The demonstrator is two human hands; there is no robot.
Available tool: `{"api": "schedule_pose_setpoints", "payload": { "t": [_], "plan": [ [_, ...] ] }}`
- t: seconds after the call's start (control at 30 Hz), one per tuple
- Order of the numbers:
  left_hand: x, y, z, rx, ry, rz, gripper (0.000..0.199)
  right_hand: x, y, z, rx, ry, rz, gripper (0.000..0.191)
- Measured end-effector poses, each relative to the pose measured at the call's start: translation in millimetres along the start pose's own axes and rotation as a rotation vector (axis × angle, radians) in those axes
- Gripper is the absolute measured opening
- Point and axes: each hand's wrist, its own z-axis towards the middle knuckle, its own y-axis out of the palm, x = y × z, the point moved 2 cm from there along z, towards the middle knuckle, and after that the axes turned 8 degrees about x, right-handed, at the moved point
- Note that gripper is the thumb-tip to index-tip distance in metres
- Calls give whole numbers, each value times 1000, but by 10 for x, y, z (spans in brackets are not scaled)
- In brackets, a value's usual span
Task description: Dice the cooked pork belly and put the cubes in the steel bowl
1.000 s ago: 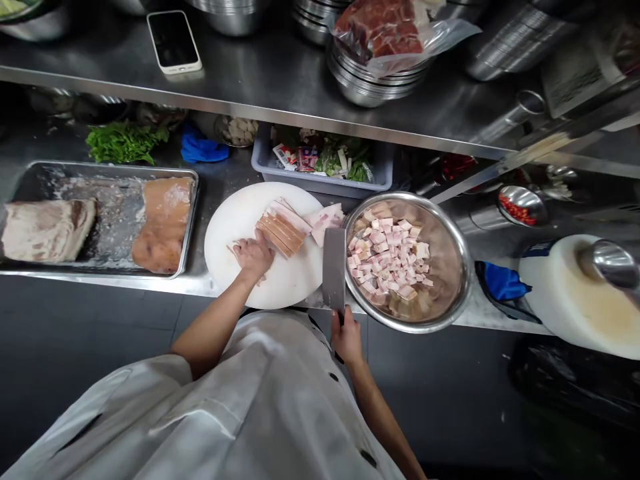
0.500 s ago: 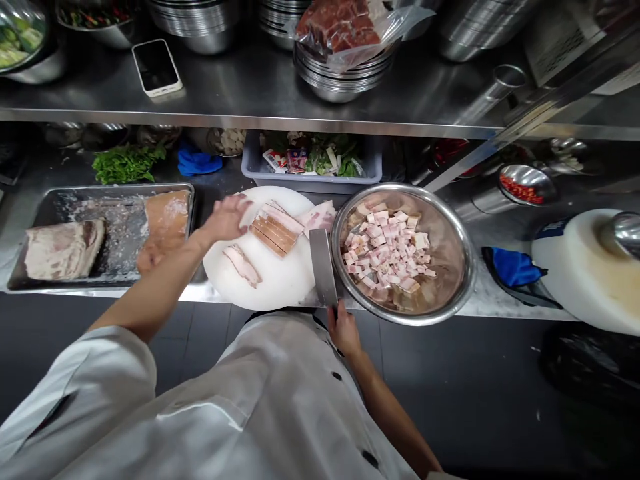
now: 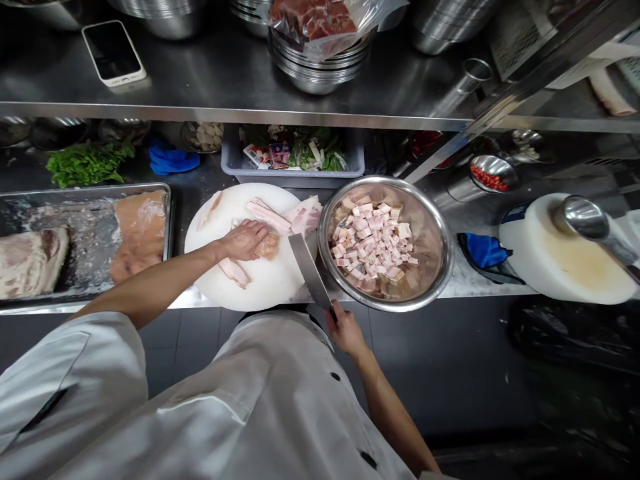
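Note:
On a round white cutting board [image 3: 270, 293], my left hand [image 3: 245, 240] lies over pork strips [image 3: 268, 246], its fingers drawn together on them and hiding most of them. My right hand [image 3: 346, 330] grips the handle of a cleaver [image 3: 311, 272] whose blade rests at the board's right edge, pointing away from me. Paler pork strips [image 3: 269, 215] and a flat pork slice [image 3: 305, 215] lie behind. A thin pork piece [image 3: 234, 272] is below my left hand, and another sliver [image 3: 210, 210] sits at the board's far left. Diced pork [image 3: 373, 240] lies in a steel bowl [image 3: 445, 267] on the right.
At left, a metal tray [image 3: 95, 280] holds larger pork slabs. A grey bin [image 3: 300, 175] of greens stands behind the board, beneath a steel shelf [image 3: 200, 80] carrying a phone [image 3: 113, 53] and stacked bowls [image 3: 320, 70]. A slanted metal post [image 3: 445, 147] rises behind the steel bowl.
My left hand has come right and down from the board's left edge onto the strips. The cleaver has turned with its tip further left. A sliver now shows at the board's far left.

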Motion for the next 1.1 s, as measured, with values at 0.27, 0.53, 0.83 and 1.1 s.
{"api": "schedule_pose_setpoints", "payload": {
  "t": [0.27,0.53,0.83,1.1],
  "plan": [
    [-178,-106,-2,-3,-288,-140,93,-440,-602,-92,-337,-376,-265,26],
    [-891,-263,-38,-165,-452,-902,77,-1441,-50,512,-444,-274,-173,32],
    [-1040,-356,-755,270,-870,-1412,70,-935,-276,736,-235,-122,-248,30],
    [-430,-39,-1117,305,-830,-1530,76,-805,-363,574,-122,-81,-318,38]
  ]
}}
